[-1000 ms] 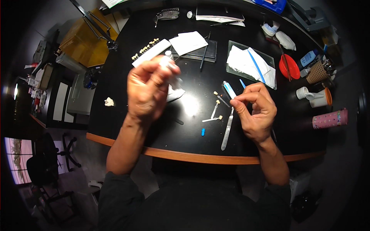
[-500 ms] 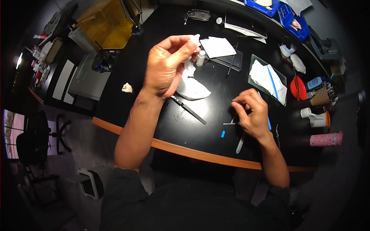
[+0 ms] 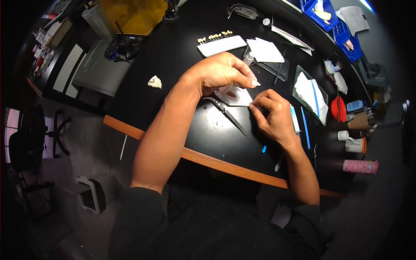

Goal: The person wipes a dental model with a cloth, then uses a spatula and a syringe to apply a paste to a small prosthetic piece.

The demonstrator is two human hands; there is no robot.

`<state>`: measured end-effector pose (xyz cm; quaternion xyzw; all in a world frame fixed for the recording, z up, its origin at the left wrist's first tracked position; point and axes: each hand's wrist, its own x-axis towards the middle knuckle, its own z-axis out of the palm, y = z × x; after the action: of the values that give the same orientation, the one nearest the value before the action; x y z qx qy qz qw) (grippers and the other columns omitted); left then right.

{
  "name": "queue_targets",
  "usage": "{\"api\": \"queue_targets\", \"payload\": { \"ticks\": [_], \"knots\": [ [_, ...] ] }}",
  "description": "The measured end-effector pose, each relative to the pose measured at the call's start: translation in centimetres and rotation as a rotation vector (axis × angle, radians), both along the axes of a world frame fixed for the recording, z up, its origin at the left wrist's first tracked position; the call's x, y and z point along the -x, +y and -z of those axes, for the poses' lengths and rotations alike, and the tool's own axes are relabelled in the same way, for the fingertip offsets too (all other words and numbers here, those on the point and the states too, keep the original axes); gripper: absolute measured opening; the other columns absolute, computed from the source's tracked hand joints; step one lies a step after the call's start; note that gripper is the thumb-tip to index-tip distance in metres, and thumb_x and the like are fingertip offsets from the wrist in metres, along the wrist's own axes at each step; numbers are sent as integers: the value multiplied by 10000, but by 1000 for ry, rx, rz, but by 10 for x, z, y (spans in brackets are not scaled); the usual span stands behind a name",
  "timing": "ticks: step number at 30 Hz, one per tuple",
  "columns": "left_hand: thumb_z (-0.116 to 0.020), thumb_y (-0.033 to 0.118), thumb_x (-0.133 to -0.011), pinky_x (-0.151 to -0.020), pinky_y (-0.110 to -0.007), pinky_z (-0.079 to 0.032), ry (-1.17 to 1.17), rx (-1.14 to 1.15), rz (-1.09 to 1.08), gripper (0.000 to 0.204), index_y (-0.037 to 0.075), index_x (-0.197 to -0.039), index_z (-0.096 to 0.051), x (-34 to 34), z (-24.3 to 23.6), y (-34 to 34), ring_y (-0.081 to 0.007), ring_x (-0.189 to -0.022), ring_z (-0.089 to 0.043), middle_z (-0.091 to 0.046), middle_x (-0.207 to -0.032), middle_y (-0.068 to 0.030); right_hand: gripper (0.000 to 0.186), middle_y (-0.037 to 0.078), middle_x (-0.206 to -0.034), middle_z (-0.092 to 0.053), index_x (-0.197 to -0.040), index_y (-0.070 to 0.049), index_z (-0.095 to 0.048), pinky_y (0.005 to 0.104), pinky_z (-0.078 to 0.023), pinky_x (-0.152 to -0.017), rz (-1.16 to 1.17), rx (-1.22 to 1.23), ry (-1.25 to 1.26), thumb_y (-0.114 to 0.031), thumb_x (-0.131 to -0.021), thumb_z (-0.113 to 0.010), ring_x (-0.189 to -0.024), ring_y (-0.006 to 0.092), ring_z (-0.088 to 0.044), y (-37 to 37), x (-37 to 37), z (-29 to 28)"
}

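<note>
My left hand (image 3: pixel 219 73) hovers over the black table (image 3: pixel 173 52), with thumb and forefinger pinched on a small white piece (image 3: pixel 256 82). Just below it, my right hand (image 3: pixel 274 116) pinches the right edge of a crumpled white paper (image 3: pixel 232 93) lying on the table. The two sets of fingertips are almost touching. A pair of thin metal tweezers (image 3: pixel 226 113) lies on the table beneath my left hand, pointing toward the lower right.
A white strip with a row of tooth models (image 3: pixel 220 43) and a folded white sheet (image 3: pixel 264 50) lie at the back. A glass tray with tissue and a blue tool (image 3: pixel 310 93), a red dish (image 3: pixel 338 108), a pink cylinder (image 3: pixel 359 167) stand right. A small tooth cast (image 3: pixel 154 82) lies left.
My left hand has come down from a raised position toward the table. My right hand has shifted left and up to meet it at the white paper. The view has also shifted.
</note>
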<state>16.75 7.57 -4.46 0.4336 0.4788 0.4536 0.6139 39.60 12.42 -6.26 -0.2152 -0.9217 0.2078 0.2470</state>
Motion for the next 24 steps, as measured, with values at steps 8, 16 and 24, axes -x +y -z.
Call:
{"api": "queue_targets", "payload": {
  "ticks": [8, 16, 24],
  "knots": [
    [-825, 123, -849, -800, -326, -622, 1, -10, 41, 242, -28, -1014, -733, 2, -13, -8, -65, -604, -613, -711, -844, -61, 59, 103, -810, -652, -857, -1, -732, 335, -529, -641, 103, -22, 46, 4, -810, -768, -708, 244, -671, -1, 7, -3],
    [-811, 81, -851, -837, -284, -595, -68, -178, 171, 215, -49, -999, -725, 10, -10, -9, -123, -839, -706, -735, -881, -83, 89, 110, -830, -641, -883, -14, -743, 347, -525, -640, -48, 56, 76, 18, -804, -767, -717, 262, -658, -5, 12, -1],
    [-832, 67, -819, -796, -261, -552, 64, -144, 332, 171, -26, -912, -723, 15, -19, -16, -122, -833, -694, -735, -864, -63, 72, 116, -821, -631, -849, -5, -735, 379, -526, -647, 8, 17, 13, 26, -788, -756, -733, 287, -655, -5, 7, 2]
  ]
}}
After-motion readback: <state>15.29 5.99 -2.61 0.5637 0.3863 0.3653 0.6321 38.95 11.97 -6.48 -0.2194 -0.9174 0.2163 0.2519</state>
